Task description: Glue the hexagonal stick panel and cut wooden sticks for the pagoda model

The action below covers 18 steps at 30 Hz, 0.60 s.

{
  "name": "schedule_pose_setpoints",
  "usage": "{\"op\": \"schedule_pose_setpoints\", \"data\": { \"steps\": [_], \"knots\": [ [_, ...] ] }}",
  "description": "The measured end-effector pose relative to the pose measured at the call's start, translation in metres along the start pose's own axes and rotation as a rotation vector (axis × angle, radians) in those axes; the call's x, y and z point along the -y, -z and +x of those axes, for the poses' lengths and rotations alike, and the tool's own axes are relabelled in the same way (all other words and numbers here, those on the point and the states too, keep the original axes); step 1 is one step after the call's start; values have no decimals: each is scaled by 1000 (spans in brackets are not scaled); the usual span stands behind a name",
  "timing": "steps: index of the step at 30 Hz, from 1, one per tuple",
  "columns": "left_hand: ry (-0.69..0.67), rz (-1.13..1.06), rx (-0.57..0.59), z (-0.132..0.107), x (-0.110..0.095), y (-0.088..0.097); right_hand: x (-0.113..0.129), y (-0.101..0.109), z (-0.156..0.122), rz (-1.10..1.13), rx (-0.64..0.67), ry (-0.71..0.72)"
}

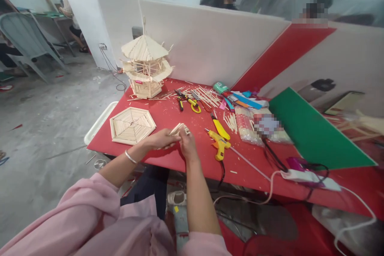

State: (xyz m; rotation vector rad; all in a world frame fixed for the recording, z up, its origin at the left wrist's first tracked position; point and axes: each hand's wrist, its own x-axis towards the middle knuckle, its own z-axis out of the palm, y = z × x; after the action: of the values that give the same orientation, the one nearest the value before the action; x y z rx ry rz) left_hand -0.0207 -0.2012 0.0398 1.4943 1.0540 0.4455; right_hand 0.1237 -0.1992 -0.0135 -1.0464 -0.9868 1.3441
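Both my hands meet over the red table (192, 156) near its front edge. My left hand (162, 140) is closed on a small piece built of wooden sticks (180, 129). My right hand (187, 144) is closed too, pinching the same stick piece from the right. A flat hexagonal panel of sticks (132, 125) lies just left of my hands. A stick-built pagoda model (146, 68) stands at the table's far left corner. A yellow glue gun (219, 143) lies on the table right of my right hand.
Pliers and yellow-handled cutters (189, 101), loose sticks (208, 96), packs of sticks (244, 126), a yellow knife (220, 128) and a green board (312, 132) are on the table. White cables and a power strip (309, 176) lie at the right. White partitions stand behind; other people sit beyond.
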Motion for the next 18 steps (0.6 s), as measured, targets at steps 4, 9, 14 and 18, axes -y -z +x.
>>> {"op": "schedule_pose_setpoints", "data": {
  "steps": [4, 9, 14, 18],
  "knots": [
    [-43, 628, -379, -32, -10, 40, 1, -2, 1, 44, 24, 19],
    [316, 1211, -519, -51, 5, 75, -4, -4, 2, 50, 13, -11],
    [369, 1249, -456, -48, 22, 82, -8, -4, 0, 25, 2, -19],
    [351, 1191, -490, -47, 27, 83, -9, -5, -1, 3, 19, -16]
  ]
}}
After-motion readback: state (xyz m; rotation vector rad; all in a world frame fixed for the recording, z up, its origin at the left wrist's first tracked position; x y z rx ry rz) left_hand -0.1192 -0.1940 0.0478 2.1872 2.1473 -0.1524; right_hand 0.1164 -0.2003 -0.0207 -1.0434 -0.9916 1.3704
